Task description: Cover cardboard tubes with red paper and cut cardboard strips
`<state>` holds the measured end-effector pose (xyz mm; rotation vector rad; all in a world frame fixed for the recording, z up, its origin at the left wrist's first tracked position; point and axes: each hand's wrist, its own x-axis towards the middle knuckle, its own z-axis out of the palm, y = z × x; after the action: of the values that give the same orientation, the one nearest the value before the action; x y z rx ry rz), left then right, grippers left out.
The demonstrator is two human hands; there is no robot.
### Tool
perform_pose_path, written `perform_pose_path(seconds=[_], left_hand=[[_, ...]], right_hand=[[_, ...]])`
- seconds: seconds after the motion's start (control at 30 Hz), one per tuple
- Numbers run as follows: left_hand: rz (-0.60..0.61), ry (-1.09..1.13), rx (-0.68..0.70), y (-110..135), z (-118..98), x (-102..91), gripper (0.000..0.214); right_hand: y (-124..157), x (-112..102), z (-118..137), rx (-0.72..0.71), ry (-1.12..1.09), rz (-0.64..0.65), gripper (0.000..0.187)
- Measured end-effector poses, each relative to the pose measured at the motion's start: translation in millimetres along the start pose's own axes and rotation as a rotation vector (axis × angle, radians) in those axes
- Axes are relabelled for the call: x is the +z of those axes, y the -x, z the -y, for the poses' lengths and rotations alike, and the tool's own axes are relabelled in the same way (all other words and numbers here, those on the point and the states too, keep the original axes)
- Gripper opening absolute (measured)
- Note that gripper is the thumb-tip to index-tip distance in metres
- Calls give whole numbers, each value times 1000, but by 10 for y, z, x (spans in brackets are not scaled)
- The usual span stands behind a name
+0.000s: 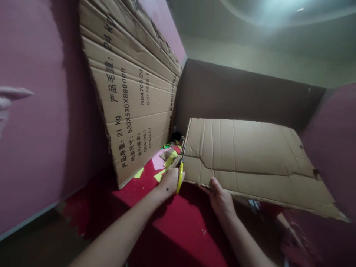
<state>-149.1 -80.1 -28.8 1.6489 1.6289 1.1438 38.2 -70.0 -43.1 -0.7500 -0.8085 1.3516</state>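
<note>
The left hand (168,181) has its grip closed around the handles of the yellow scissors (180,175). The fingers are folded away on the far side, so only the back of the hand and the yellow loop show. The blades run up toward the left edge of the cardboard sheet (250,155), but they are thin and dark there, and whether they are parted or together cannot be made out. The right hand (221,198) grips the near edge of that sheet, thumb on top and the other fingers hidden beneath it. The sheet is held tilted above the red covering (172,218), creased across its middle and torn along its right end, where it blurs out. It hides most of what lies below it, apart from a small dark thing under its near edge, too dim to identify. Just left of the scissors lie coloured paper scraps (167,160), partly covered by the sheet's corner. A printed cardboard panel (133,92) leans against the pink wall (33,148), its top cut off by the frame. Behind stands a dark brown board (244,96). Whether the red covering lies on a floor or a raised surface cannot be told.
</note>
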Motion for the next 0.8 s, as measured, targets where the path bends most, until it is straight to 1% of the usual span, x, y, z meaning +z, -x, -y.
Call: perform_pose_path(seconds=[0.1, 0.2, 0.33, 0.4, 0.47, 0.57, 0.7, 0.8], left_hand=[[4, 29, 11, 14, 5, -1, 34], [47, 88, -32, 15, 14, 9, 36], [179, 194, -189, -54, 32, 71, 26], [212, 238, -269, -113, 27, 95, 24], [217, 269, -321, -171, 12, 100, 26], [209, 305, -352, -237, -2, 85, 28], [172, 325, -346, -296, 31, 64, 31], [129, 319, -300, -317, 75, 46, 31]], right_hand=[[-22, -22, 20, -2, -38, -22, 16], [-41, -40, 40, 0, -72, -50, 17], [-41, -34, 58, 12, -54, -30, 18], [-30, -22, 62, 20, -43, -13, 18], [-17, -13, 59, 21, -16, 2, 18], [1, -5, 41, 28, 41, 12, 19], [25, 6, -5, 38, 61, 12, 22], [56, 29, -20, 35, 38, -4, 21]])
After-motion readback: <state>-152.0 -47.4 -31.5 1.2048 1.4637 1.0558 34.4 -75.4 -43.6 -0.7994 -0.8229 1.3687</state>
